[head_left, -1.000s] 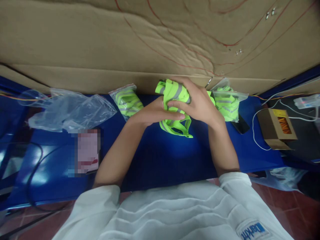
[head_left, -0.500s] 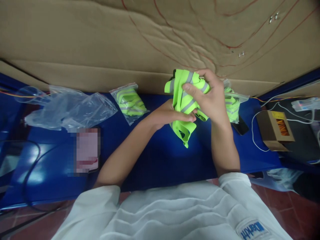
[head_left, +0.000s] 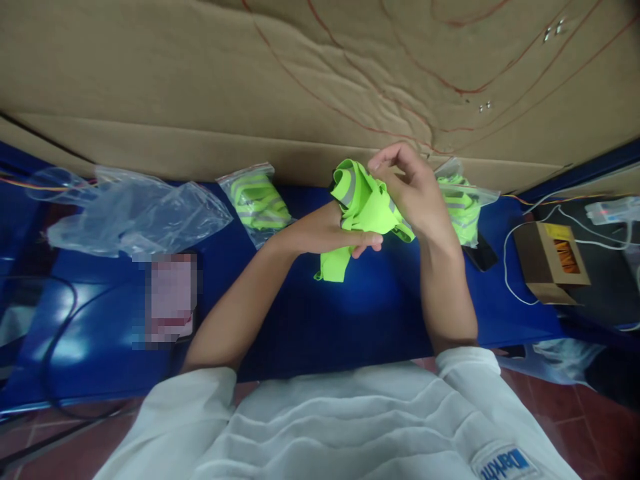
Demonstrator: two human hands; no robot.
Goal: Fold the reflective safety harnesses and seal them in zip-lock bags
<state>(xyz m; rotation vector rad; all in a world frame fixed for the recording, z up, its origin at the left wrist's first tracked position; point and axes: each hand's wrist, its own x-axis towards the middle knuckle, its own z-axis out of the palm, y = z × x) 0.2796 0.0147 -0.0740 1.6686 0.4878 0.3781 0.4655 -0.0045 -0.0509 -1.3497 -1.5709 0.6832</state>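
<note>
A bunched neon-green vest with grey reflective stripes (head_left: 363, 207) is held above the blue table (head_left: 320, 313), near its far edge. My left hand (head_left: 330, 233) lies under it with fingers pressed against the fabric. My right hand (head_left: 413, 193) grips the vest's right side, its fingers curled above the bundle. One green end hangs down below my left hand.
Two clear bags with folded green vests lie at the back, one on the left (head_left: 257, 203) and one on the right (head_left: 463, 203). Empty plastic bags (head_left: 135, 213) sit far left. A small cardboard box (head_left: 550, 260) and white cable are right. A cardboard wall (head_left: 300, 80) stands behind.
The vest has been turned and bunched tighter between both hands. My right hand's fingers have lifted and curled over the top, and the hanging end has shifted left.
</note>
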